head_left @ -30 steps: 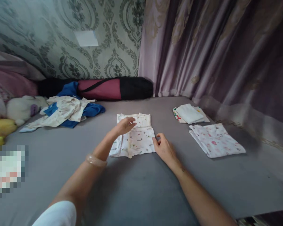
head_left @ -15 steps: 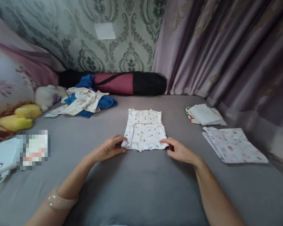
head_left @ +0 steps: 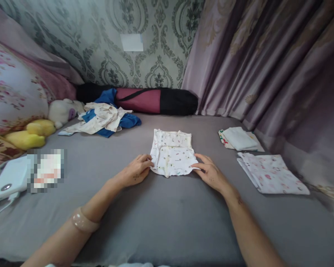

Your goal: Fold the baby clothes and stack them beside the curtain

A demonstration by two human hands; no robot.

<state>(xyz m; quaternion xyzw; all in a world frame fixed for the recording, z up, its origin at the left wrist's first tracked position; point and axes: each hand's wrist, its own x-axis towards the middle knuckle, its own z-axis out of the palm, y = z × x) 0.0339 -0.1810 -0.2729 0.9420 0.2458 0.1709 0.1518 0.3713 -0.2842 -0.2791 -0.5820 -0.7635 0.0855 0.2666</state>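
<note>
A small white printed shirt (head_left: 174,157) lies folded on the grey sheet in front of me, its upper part turned down and its hem wavy toward me. My left hand (head_left: 139,168) is at its lower left edge, fingers closed on the cloth there. At the lower right corner, my right hand (head_left: 210,172) pinches the cloth between thumb and fingers. The shirt stays flat on the bed between both hands. A bracelet (head_left: 83,221) rings my left forearm.
Folded cloths (head_left: 241,139) and a folded pink-print cloth (head_left: 274,173) lie at right. A heap of blue and cream clothes (head_left: 102,116) is at back left, before a long maroon-black bag (head_left: 139,99). Plush toys (head_left: 28,137) and a white power bank (head_left: 12,178) sit at left.
The view has shifted slightly. My left hand's fingers have closed in on the shirt's left edge; my right hand has turned a little and still grips the lower right corner.
</note>
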